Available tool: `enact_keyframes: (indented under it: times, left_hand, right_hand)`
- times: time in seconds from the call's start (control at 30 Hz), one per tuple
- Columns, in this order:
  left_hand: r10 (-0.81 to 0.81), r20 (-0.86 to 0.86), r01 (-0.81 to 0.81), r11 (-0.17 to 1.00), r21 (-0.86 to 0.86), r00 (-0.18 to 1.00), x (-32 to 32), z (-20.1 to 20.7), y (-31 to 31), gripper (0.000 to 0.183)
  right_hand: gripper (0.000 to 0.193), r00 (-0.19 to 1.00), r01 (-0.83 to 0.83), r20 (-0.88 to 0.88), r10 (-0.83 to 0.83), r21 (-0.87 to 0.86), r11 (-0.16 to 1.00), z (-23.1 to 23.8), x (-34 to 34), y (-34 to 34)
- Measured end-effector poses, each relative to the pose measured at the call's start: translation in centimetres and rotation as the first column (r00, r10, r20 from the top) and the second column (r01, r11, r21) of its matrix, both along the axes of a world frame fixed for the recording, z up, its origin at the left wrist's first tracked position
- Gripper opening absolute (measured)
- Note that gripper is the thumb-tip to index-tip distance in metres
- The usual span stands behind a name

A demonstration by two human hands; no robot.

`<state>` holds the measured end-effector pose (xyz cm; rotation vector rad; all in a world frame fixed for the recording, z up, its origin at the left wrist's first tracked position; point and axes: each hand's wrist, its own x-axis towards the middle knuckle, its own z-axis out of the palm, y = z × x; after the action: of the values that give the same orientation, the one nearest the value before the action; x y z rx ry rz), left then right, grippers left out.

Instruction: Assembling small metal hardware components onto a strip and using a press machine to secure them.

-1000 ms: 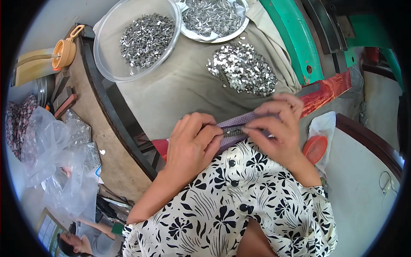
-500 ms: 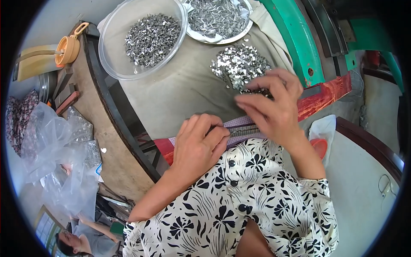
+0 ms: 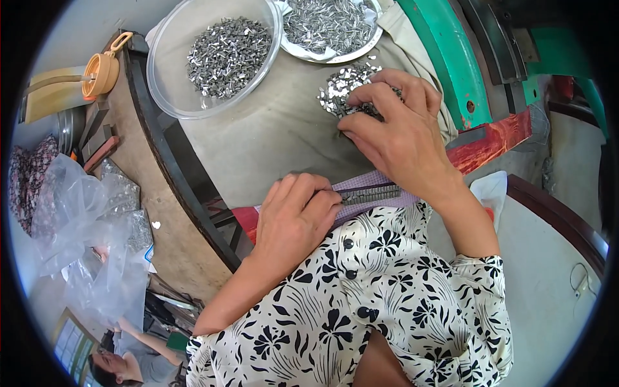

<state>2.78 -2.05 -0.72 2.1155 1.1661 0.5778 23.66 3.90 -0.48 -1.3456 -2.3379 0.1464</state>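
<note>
My left hand (image 3: 293,216) rests low in the middle, its fingers curled and closed at the left end of a long row of small grey metal pieces (image 3: 371,195). This row lies on a purple checked cloth (image 3: 358,209) close to my body. Farther up, my right hand (image 3: 403,129) is over a loose heap of small shiny metal pieces (image 3: 338,90). Its fingers are bent, with the thumb apart from the forefinger, and nothing shows held between them. The hand hides the right side of the heap.
A clear plastic bowl (image 3: 161,87) of small metal bits and a white bowl (image 3: 380,39) of thin metal slivers stand at the back. A green metal machine frame (image 3: 445,64) borders the right. Clear plastic bags (image 3: 97,245) lie left. Another person (image 3: 129,364) is at lower left.
My right hand has moved up and slightly left, from above the row's right end onto the heap. More of the row now shows. My left hand has barely shifted.
</note>
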Motion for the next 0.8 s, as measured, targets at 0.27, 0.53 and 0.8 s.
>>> enact_keyframes:
  times: [0.27, 0.53, 0.8]
  left_hand:
    - [-0.007, -0.008, 0.007, 1.000, 0.000, 1.000, 0.01, 0.07, -0.02, 0.017]
    - [-0.051, -0.051, 0.052, 0.998, 0.028, 0.997, -0.07, -0.01, 0.16, 0.020]
    - [-0.043, -0.008, 0.044, 0.997, 0.057, 0.999, 0.70, 0.01, 0.29, 0.022]
  right_hand:
    - [0.017, 0.999, -0.014, 0.031, 0.015, -0.012, 1.000, -0.08, 0.32, -0.32]
    - [0.015, 0.999, -0.031, 0.004, 0.032, -0.089, 0.996, 0.87, 0.23, 0.00]
    - [0.014, 0.999, -0.032, -0.014, 0.031, -0.060, 0.998, 0.22, 0.04, -0.48]
